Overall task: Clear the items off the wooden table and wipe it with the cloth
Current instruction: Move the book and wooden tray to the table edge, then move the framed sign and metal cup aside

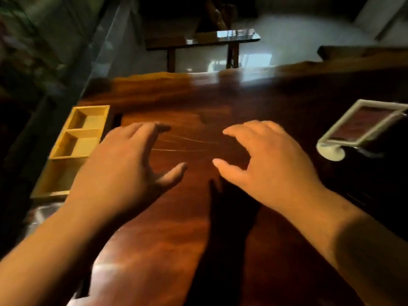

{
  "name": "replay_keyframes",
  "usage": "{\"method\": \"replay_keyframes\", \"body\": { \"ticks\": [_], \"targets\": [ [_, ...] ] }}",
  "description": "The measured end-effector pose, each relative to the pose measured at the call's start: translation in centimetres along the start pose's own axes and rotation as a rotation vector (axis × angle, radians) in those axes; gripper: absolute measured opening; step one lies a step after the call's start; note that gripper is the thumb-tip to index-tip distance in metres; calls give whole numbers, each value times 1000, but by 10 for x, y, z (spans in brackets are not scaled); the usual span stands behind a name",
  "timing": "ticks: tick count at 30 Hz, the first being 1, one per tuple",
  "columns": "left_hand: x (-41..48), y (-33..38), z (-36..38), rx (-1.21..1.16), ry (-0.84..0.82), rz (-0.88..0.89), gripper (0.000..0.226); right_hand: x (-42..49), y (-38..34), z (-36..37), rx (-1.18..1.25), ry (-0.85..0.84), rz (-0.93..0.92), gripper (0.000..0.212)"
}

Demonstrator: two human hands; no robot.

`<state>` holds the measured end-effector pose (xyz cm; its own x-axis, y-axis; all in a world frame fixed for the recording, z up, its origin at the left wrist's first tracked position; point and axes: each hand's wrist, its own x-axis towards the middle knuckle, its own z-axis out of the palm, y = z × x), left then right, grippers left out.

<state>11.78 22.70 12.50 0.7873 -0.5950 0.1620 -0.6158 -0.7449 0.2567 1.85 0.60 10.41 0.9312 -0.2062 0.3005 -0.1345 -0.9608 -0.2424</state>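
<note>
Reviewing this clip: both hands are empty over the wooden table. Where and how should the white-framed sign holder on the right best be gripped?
Probably by the side edges of the white-framed sign holder, coming from its left with the right hand, the nearer hand. The rectangular panel leans back on a small round white base, so the frame gives flat opposing edges to pinch, while the low base offers little. Both hands look open; the left hand is beside the pale wooden compartment tray.

— What does the room beyond look like?
— Dim overall. A pale, glossy floor (298, 40) reflects soft daylight. A dark wooden bench (202, 40) with a shiny top stands on it, farther back.
— And to the left?
— A glass panel (103, 47), with blurred green foliage (26, 40) behind it.
</note>
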Motion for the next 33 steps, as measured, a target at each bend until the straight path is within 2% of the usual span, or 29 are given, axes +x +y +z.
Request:
{"method": "replay_keyframes", "body": {
  "ticks": [8, 12, 16, 19, 21, 23, 26, 29, 33],
  "targets": [
    [103, 237, 61, -54, -36, 330, 87, -66, 216, -117, -142, 112, 237, 72],
    [137, 321, 103, -72, -23, 408, 89, -86, 302, -141, -187, 115, 330, 77],
    [171, 374, 146, -22, -23, 448, 101, -94, 375, -141, -238, 76, 388, 79],
    [198, 397, 180, 53, -27, 410, 109, -95, 423, -130, -265, 26, 425, 80],
    [212, 407, 200, 106, -32, 383, 105, -93, 447, -120, -270, -11, 437, 78],
    [223, 411, 218, 139, -39, 367, 94, -90, 464, -109, -268, -47, 430, 70],
    [229, 408, 234, 117, 35, 367, 70, -84, 474, -93, -276, -101, 412, 55],
    [227, 397, 233, 45, 92, 383, 60, -70, 475, -84, -283, -71, 412, 44],
    [215, 358, 211, -37, 79, 393, 49, -50, 468, -70, -238, -84, 426, 27]
  ]
}}
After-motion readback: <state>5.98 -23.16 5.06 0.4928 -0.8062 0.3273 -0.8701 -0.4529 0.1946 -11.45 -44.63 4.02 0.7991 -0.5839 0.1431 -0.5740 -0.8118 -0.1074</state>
